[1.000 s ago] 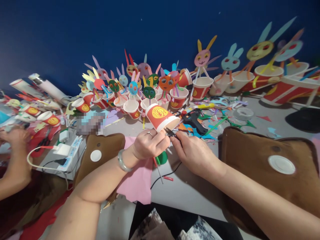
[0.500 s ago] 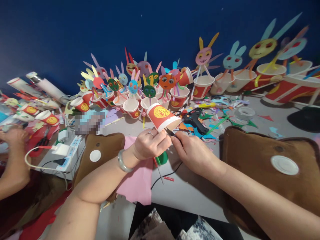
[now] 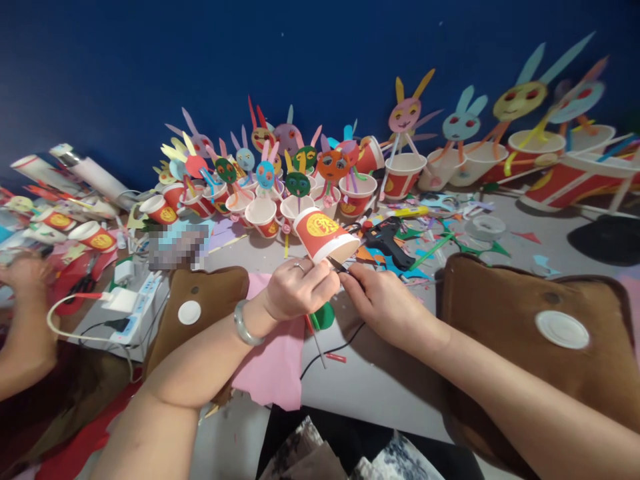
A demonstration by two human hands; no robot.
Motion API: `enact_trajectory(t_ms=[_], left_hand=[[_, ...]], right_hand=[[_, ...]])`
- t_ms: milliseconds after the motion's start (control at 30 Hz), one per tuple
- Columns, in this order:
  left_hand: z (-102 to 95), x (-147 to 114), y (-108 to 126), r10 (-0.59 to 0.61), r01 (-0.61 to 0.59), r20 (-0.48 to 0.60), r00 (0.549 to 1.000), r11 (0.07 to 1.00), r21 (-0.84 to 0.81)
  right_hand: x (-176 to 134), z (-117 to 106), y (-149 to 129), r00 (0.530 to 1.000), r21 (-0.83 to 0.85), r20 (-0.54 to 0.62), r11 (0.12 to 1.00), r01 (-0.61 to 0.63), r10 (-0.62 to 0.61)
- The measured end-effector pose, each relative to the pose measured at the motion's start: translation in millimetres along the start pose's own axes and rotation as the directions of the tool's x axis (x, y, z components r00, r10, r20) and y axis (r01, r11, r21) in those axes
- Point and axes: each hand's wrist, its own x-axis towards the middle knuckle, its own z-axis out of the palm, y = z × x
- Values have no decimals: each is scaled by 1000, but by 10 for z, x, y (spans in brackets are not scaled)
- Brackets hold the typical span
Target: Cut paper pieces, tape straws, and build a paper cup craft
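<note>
Head view: your left hand (image 3: 303, 288) keeps a narrow grip on the lower edge of the red, white and yellow paper cup (image 3: 323, 233), tilted above the grey table (image 3: 390, 387). Its long axis slopes down rightward, pale end nearer your right hand (image 3: 387, 300), whose grip holds a slim, dark, blade-like tool (image 3: 337, 265). Your fingers hide its handle; its tip is unclear.

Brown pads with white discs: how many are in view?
2: one pad beside the power strip, another pad partly covered by the right forearm. Others may be hidden.
</note>
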Motion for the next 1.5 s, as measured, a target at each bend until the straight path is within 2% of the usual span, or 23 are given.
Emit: enact_trajectory(t_ms=[133, 300, 400, 533, 633, 700, 767, 833, 867, 933, 967, 1033, 1067, 1100, 1133, 1200, 1400, 1500], left_hand=[[-4, 21, 7, -25, 25, -6, 1000, 999, -27], [5, 38, 5, -10, 13, -87, 996, 1000, 28], [-4, 22, -21, -35, 36, -97, 995, 999, 6], [-15, -17, -73, -101, 88, -194, 976, 993, -73], [-21, -38, -93, -115, 88, -245, 963, 989, -121], [-24, -40, -88, -123, 85, -242, 963, 983, -161], [-21, -29, -74, -207, 152, -187, 960, 950, -272], [-9, 0, -64, -389, 317, -80, 918, 839, -442], [0, 20, -65, -492, 414, -7, 870, 739, -532], [14, 67, -85, -650, 574, 192, 735, 447, -686], [16, 90, -103, -677, 629, 323, 661, 265, -731], [7, 131, -149, -617, 687, 581, 531, -88, -721], [-3, 146, -172, -569, 691, 664, 485, -215, -690], [-14, 158, -192, -530, 686, 715, 456, -303, -662], [-24, 166, -208, -507, 674, 740, 442, -356, -647], [-34, 173, -224, -505, 648, 745, 436, -398, -649], [12, 145, -203, -519, 646, 721, 460, -362, -673], [25, 134, -196, -499, 659, 741, 449, -375, -652]], right_hand=[[2, -13, 7, 1000, 71, -2, 997, 10, -10], [22, -14, 8, 999, 162, -30, 986, 48, -44], [-6, 3, 9, 989, 235, -119, 965, 117, -91], [-105, 42, 61, 917, 254, -363, 929, 268, -165], [-135, 92, 151, 864, 248, -478, 919, 306, -159], [-112, 136, 219, 828, 283, -543, 898, 336, -138], [-71, 182, 276, 805, 337, -582, 868, 365, -113], [-36, 220, 317, 801, 394, -593, 838, 377, -82], [-24, 233, 330, 803, 418, -591, 825, 380, -71], [-16, 248, 344, 813, 454, -579, 807, 378, -56], [-17, 250, 345, 819, 463, -571, 803, 375, -53], [-25, 240, 331, 830, 464, -555, 808, 364, -55], [-30, 230, 316, 836, 457, -546, 816, 354, -57], [-35, 217, 296, 844, 446, -533, 827, 343, -63], [-38, 202, 272, 853, 432, -516, 839, 332, -72], [-39, 168, 217, 873, 399, -478, 861, 316, -99], [-12, 120, 113, 890, 339, -444, 901, 273, -103], [-12, 127, 113, 905, 373, -413, 888, 269, -100]])
